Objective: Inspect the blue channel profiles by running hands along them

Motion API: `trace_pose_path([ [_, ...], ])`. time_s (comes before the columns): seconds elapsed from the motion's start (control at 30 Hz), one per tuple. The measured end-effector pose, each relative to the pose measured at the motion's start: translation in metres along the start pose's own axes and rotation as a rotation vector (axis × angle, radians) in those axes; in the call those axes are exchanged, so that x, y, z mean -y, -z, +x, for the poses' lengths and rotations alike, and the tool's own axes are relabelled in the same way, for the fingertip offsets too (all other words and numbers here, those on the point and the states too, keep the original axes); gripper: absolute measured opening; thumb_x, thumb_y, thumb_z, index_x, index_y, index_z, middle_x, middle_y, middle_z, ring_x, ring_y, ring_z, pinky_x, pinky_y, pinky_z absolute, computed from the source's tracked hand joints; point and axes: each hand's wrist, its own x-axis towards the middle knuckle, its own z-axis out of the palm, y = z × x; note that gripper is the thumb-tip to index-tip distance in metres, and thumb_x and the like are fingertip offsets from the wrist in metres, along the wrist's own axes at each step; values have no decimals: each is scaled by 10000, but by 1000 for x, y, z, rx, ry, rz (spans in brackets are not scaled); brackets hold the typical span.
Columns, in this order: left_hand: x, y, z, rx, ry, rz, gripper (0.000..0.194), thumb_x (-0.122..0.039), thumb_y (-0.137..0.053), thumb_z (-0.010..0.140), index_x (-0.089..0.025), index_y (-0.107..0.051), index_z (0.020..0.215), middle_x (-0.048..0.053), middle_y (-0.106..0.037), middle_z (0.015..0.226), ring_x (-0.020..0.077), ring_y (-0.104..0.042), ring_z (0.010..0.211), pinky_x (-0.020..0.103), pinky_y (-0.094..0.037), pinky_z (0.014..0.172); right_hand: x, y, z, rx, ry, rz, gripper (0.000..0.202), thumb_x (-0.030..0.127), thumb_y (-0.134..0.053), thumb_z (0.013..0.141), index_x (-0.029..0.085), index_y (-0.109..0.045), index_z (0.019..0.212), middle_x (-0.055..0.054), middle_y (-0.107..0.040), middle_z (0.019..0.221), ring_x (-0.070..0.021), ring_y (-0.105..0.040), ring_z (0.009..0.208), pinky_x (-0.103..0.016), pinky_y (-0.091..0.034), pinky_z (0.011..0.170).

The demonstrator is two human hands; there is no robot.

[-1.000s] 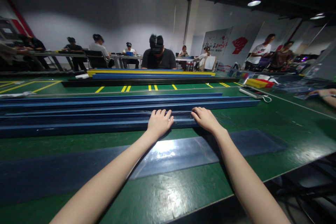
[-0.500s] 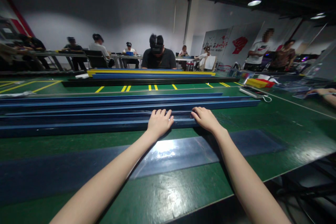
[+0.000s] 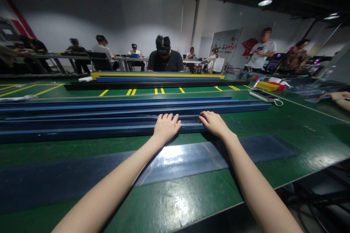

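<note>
Nearest me of several long blue plastic strips is a blue plastic channel strip (image 3: 95, 131) lying across the table. My left hand (image 3: 166, 128) is over it, fingers bent across its far side and thumb on the near side. At the strip's right end, my right hand (image 3: 214, 123) is closed around it, with the fingertips partly hidden. Behind them lie more blue strips (image 3: 240, 108), side by side and parallel. A clear plastic sheet (image 3: 188, 162) lies flat below my forearms, shining under the light.
Farther across the green table (image 3: 273, 131) lie a black strip (image 3: 164, 85) and yellow strips (image 3: 153, 75). A power bank-like device (image 3: 261, 96) and a yellow tray (image 3: 265, 86) sit at right. Another person's hand (image 3: 341, 97) is at the right edge. A person (image 3: 165, 60) sits opposite.
My hands and the blue strips stay where they were. In the background at right, a standing person in a white shirt has shifted left. The other person's hand at the right edge moved slightly.
</note>
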Motion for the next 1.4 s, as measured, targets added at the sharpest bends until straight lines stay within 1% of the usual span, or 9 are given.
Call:
trace_pose_path([
  [0.2,0,1,0,11,5,-33,385,-335,-291,876,-176,-528,1134,115,-609,1029,236,-526,949,384,-329,813,0,0,0,11,-1,6,335,360,-283,888,180,-533,1021,-89,-600,1009,-197,-515,938,-295,-339,794],
  [0.4,-1,1,0,23,5,-15,391,-337,-281,881,-173,-524,1140,109,-607,1034,235,-525,956,377,-326,813,-1,-1,0,0,0,5,334,352,-282,889,178,-534,1022,-88,-602,1002,-191,-513,947,-292,-335,798],
  [0.63,-2,2,1,21,5,-26,390,-330,-286,879,-164,-528,1136,116,-605,1036,242,-529,949,384,-333,806,0,0,0,1,2,1,334,352,-282,889,176,-534,1019,-87,-602,998,-194,-515,943,-292,-338,800],
  [1.1,0,0,0,10,10,-23,386,-335,-287,876,-184,-529,1136,105,-608,1042,227,-527,951,376,-326,820,-1,-1,0,3,-1,8,334,354,-283,888,180,-533,1024,-89,-598,1015,-198,-514,946,-295,-339,798],
  [1.4,-1,3,1,37,9,-33,390,-335,-287,877,-176,-526,1142,109,-606,1049,236,-526,959,379,-333,812,-1,-1,0,8,8,-7,337,357,-277,891,178,-530,1022,-89,-598,999,-193,-511,953,-293,-339,801],
])
